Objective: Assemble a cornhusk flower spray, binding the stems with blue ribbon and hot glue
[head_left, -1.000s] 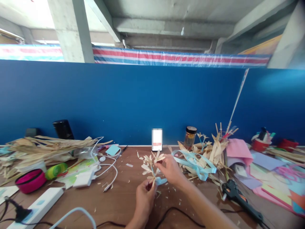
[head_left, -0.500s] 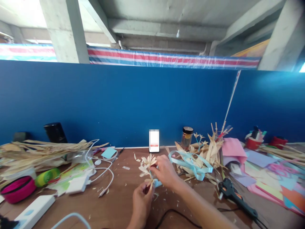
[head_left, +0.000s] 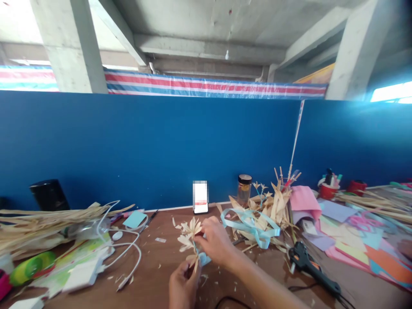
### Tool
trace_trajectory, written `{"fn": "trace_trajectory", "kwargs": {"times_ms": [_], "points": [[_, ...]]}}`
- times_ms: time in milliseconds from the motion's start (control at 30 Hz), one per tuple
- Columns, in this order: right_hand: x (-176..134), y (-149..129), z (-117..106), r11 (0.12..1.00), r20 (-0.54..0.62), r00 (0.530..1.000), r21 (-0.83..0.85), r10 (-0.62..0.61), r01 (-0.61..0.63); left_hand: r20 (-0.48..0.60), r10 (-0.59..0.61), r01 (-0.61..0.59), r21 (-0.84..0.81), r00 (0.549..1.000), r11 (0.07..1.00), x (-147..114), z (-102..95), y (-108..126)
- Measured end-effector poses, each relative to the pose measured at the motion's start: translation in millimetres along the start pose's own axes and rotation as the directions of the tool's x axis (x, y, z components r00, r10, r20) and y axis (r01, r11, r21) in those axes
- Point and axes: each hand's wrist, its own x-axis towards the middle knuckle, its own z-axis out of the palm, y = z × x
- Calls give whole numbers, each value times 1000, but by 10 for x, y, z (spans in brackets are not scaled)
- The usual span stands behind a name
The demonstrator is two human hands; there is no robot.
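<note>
A husk flower spray (head_left: pixel 186 241) with pale dried petals and a blue-wrapped stem stands between my hands over the brown table. My left hand (head_left: pixel 185 281) pinches its lower end, where a few tan petals stick out. My right hand (head_left: pixel 214 241) is closed at the upper stem, just beside the petals, and its fingertips are partly hidden. A short piece of light blue ribbon (head_left: pixel 204 259) shows between the two hands, near the stem. More light blue ribbon (head_left: pixel 251 223) lies looped over dried husks to the right of my right hand.
Upright against the blue partition (head_left: pixel 154 146) is a phone (head_left: pixel 201 198). Right of it are a jar (head_left: pixel 244 189), dried husks (head_left: pixel 281 201), a glue gun (head_left: pixel 313 268) and coloured paper (head_left: pixel 350 253). White cables (head_left: pixel 140 253) and husk strips (head_left: pixel 51 223) lie left.
The view has turned right and tilted up slightly, so things sit further left and lower. Both hands keep their hold on the husk flower spray, with little change between them.
</note>
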Motion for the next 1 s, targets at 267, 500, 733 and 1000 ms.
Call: {"fn": "trace_trajectory", "kwargs": {"times_ms": [267,500,733,1000], "points": [[20,-8,-36,997,-47,999,73,-18,21,10,60,-61,94,998,994,-7,-26,26],[28,-9,-70,995,-38,998,90,-45,48,-10,50,-50,49,999,998,-30,1,38],[3,12,-6,997,-40,999,83,-5,9,24,-2,2,2,1000,1000,-20,-4,54],[0,-5,-37,997,-19,1000,70,-14,16,49,36,-38,40,998,998,-22,-24,56]]}}
